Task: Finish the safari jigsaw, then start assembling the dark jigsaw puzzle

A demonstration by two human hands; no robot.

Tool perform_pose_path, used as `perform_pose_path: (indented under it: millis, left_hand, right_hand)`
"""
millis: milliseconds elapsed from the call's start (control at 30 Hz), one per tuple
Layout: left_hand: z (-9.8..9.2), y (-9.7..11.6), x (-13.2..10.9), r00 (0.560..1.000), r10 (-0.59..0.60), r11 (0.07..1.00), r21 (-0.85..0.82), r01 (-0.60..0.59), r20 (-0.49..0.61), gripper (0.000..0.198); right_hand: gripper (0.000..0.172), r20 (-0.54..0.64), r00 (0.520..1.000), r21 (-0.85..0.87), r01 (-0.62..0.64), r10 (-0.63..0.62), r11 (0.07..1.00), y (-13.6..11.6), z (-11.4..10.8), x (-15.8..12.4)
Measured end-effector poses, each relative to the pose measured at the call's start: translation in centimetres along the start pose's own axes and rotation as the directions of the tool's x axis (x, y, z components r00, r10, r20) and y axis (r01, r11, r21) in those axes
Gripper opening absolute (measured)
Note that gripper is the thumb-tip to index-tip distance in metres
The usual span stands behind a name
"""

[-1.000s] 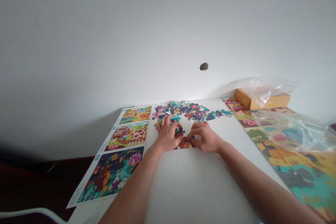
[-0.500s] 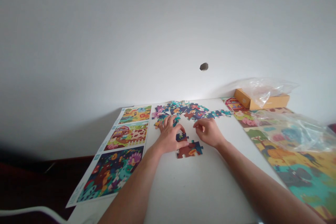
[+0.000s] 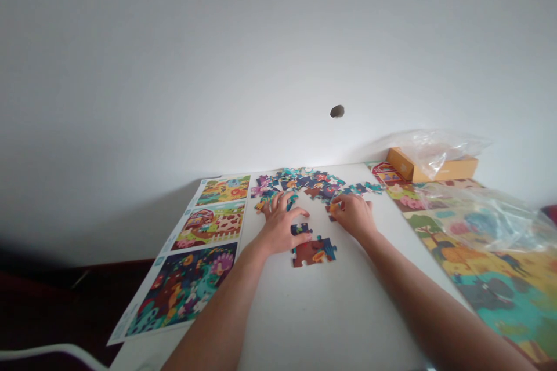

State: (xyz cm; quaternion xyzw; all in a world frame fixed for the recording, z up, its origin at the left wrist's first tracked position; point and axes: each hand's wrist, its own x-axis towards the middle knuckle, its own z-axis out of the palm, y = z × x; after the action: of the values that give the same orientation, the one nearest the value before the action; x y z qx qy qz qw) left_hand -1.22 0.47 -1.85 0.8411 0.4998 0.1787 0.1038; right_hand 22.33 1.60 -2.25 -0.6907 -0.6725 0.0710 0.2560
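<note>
The joined puzzle chunk [image 3: 312, 253] sat on the white worktop [image 3: 331, 313], with a dark piece [image 3: 300, 229] just above it. The right hand [image 3: 354, 215] was pinching an orange piece [image 3: 333, 207] by the loose pile [image 3: 296, 185]. The left hand [image 3: 281, 226] lay open, fingertips at the pile. Picture sheets [image 3: 183, 284] lay left, a big poster [image 3: 491, 284] right.
</note>
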Motion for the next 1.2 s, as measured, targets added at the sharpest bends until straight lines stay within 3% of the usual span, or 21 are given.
perform_pose_path:
  millis: [133, 267, 400, 533, 767, 1200]
  left_hand:
    - [0.2, -0.1, 0.1, 1.000, -0.001, 1.000, 0.004, 0.001, -0.008, 0.045]
    - [0.6, -0.3, 0.4, 0.988, -0.093, 0.993, 0.056, 0.100, -0.122, 0.028]
    - [0.7, -0.7, 0.7, 0.931, -0.266, 0.954, 0.074, 0.292, -0.249, 0.025]
    - [0.9, -1.3, 0.8, 0.882, -0.374, 0.915, 0.040, 0.401, -0.286, 0.029]
    - [1.6, -2.2, 1.1, 0.901, -0.323, 0.937, 0.032, 0.347, -0.291, 0.029]
    - [1.6, -1.9, 2.0, 0.924, -0.268, 0.948, 0.097, 0.303, -0.274, 0.031]
  right_hand:
    - [0.018, -0.019, 1.000, 0.018, 0.024, -0.024, 1.000, -0.2, -0.1, -0.1]
    - [0.018, 0.002, 0.997, 0.060, 0.078, -0.078, 0.995, -0.5, -0.1, -0.2]
    - [0.020, 0.055, 0.992, 0.057, 0.113, -0.116, 0.992, -0.3, 0.3, -0.2]
    - [0.019, 0.062, 0.998, 0.013, 0.003, -0.004, 1.000, 0.3, 0.4, 0.1]
    - [0.023, -0.011, 0.998, -0.011, -0.067, 0.067, 0.998, 0.4, 0.7, 0.3]
    - [0.021, 0.011, 0.988, 0.033, -0.155, 0.154, 0.987, 0.2, 1.5, 2.1]
